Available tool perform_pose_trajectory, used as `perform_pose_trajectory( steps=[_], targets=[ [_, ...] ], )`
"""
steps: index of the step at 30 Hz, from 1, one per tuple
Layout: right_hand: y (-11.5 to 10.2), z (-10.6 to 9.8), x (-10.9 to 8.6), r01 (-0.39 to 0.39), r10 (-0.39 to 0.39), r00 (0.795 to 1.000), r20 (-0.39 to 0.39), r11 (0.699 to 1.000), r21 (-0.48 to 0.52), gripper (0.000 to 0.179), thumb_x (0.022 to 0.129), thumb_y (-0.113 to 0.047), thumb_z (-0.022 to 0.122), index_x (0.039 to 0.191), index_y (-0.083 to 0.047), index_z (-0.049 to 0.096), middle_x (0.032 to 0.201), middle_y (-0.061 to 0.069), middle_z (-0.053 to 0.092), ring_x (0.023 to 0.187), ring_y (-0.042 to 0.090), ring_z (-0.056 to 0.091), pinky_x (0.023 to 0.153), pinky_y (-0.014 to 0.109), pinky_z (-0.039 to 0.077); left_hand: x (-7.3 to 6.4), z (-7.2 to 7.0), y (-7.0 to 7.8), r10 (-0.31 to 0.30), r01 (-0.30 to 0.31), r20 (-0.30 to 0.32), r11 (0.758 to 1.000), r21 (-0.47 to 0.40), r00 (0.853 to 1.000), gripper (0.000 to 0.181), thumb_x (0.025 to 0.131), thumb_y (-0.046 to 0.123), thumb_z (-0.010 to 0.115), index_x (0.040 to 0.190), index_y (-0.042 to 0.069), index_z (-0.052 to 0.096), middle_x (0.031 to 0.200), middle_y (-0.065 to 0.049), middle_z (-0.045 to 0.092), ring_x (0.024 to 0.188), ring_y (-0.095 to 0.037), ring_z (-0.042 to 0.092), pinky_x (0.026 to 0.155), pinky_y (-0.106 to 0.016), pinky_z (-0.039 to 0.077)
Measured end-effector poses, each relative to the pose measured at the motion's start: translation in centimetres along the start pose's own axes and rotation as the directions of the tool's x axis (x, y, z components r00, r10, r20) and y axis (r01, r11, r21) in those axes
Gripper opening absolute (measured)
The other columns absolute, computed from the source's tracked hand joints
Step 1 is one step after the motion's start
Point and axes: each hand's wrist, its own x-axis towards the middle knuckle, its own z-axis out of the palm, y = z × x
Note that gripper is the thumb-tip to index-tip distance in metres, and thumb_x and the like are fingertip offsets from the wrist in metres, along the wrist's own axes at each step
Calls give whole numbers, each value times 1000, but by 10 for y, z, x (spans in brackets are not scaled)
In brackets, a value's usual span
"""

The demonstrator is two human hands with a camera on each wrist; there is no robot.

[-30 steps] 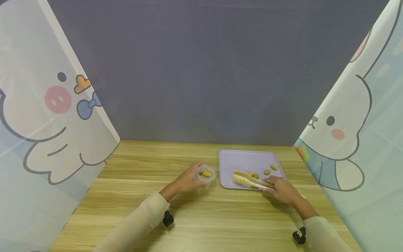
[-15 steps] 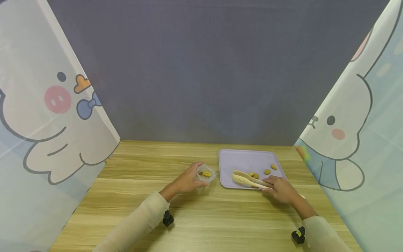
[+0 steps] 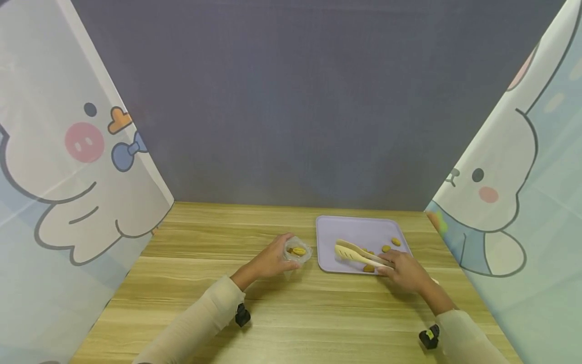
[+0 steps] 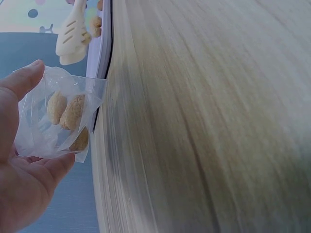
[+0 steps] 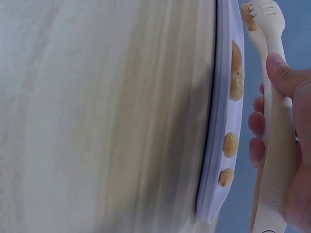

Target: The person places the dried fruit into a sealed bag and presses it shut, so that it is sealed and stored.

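Observation:
My left hand (image 3: 273,259) holds a clear plastic bag (image 4: 41,114) upright with its mouth spread, thumb on one side and fingers on the other. Several tan, rough oval nuts (image 4: 73,112), walnut-like, lie inside it. My right hand (image 3: 404,273) grips cream-coloured tongs (image 5: 279,145) over the lilac tray (image 3: 354,227); their slotted heads point left. Between the tong heads sits one nut (image 5: 249,17), raised above the tray surface in the right wrist view. More loose nuts (image 3: 369,268) lie on the tray, some partly hidden by the tongs.
The wood-grain table (image 3: 291,318) runs up to a grey back panel (image 3: 291,111). Printed cartoon panels stand at left (image 3: 82,202) and right (image 3: 500,202). The tray's low rim lies just right of the bag.
My right hand and the tongs have risen slightly with a nut between the heads. A nut near the tray's front rim shows more now. My left hand and the bag have stayed put.

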Motion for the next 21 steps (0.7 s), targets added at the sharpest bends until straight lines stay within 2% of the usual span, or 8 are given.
perform_pose_trajectory(
  steps=[3, 6, 8, 11, 16, 21],
  targets=[
    [0, 0, 4, 47, -47, 999, -24, 999, 4, 33, 87, -23, 80, 111, -1, 76, 95, 2, 74, 79, 12, 67, 72, 38, 57, 0, 0, 0, 3, -3, 0, 1000, 0, 1000, 96, 88, 43, 78, 159, 6, 26, 155, -16, 41, 129, -28, 50, 106, -51, 45],
    [-1, 1, 8, 109, -109, 991, -73, 994, -4, 28, 85, -19, 81, 107, -4, 77, 90, -4, 72, 74, 6, 63, 69, 34, 56, -1, -1, 0, 7, -7, 3, 1000, 0, 1000, 96, 89, 44, 78, 159, 5, 25, 155, -16, 41, 129, -28, 50, 105, -50, 46],
    [-3, 0, 12, 133, -133, 986, -97, 991, -13, 28, 83, -18, 82, 107, -5, 77, 88, -4, 72, 73, 7, 64, 69, 33, 56, 0, -1, 1, 8, -8, 5, 1000, 3, 1000, 96, 89, 43, 78, 159, 5, 25, 154, -16, 41, 126, -27, 51, 104, -50, 47],
    [-7, -2, 17, 128, -130, 985, -110, 991, -25, 30, 82, -18, 83, 107, -4, 77, 90, 0, 74, 75, 12, 66, 68, 34, 55, 0, -2, 2, 12, -12, 2, 1000, 8, 1000, 95, 89, 43, 78, 159, 5, 26, 152, -17, 42, 123, -26, 52, 102, -49, 47],
    [-17, -7, 25, 98, -99, 990, -96, 995, -15, 32, 84, -21, 81, 111, -3, 76, 90, 0, 73, 72, 7, 58, 65, 31, 48, 2, -1, 3, 21, -21, 2, 999, 30, 1000, 95, 89, 43, 78, 159, 5, 27, 152, -17, 43, 125, -27, 53, 104, -49, 47],
    [-24, -9, 35, 89, -87, 994, -73, 996, 22, 34, 87, -23, 79, 114, -2, 75, 91, 0, 74, 70, 1, 55, 64, 28, 47, 3, 0, 3, 21, -22, 12, 999, 30, 1000, 97, 89, 45, 78, 159, 3, 26, 153, -17, 42, 126, -28, 53, 104, -50, 47]
  ],
)
